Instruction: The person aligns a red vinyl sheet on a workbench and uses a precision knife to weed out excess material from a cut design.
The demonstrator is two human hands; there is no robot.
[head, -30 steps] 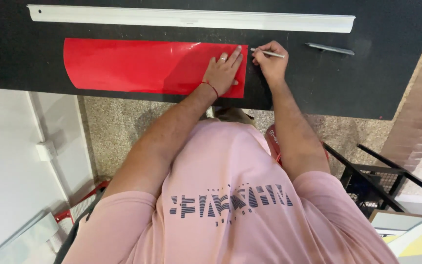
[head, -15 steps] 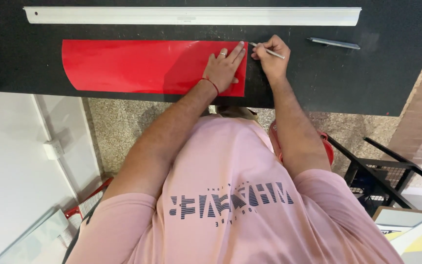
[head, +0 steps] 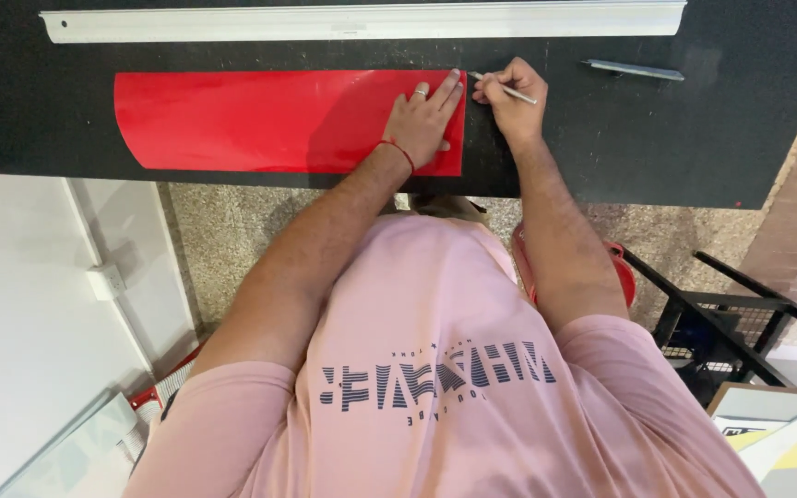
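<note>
A red sheet [head: 260, 120] lies flat on a black worktable [head: 694, 138]. My left hand [head: 426, 120] presses flat on the sheet's right end, fingers spread, with a ring and a red wrist thread. My right hand [head: 509, 97] grips a thin silver pen-like tool [head: 505, 88], its tip at the sheet's upper right corner, just beside my left fingertips.
A long white metal straightedge [head: 362, 20] runs along the table's far side. A grey knife-like tool [head: 634, 69] lies to the right of my hands. Below the table are a speckled floor, a white wall with a socket [head: 103, 281], a red stool [head: 615, 272] and a black metal rack [head: 731, 323].
The view has shifted slightly. My right hand with the tool has edged toward the sheet's upper right corner. My left hand stays pressed on the sheet.
</note>
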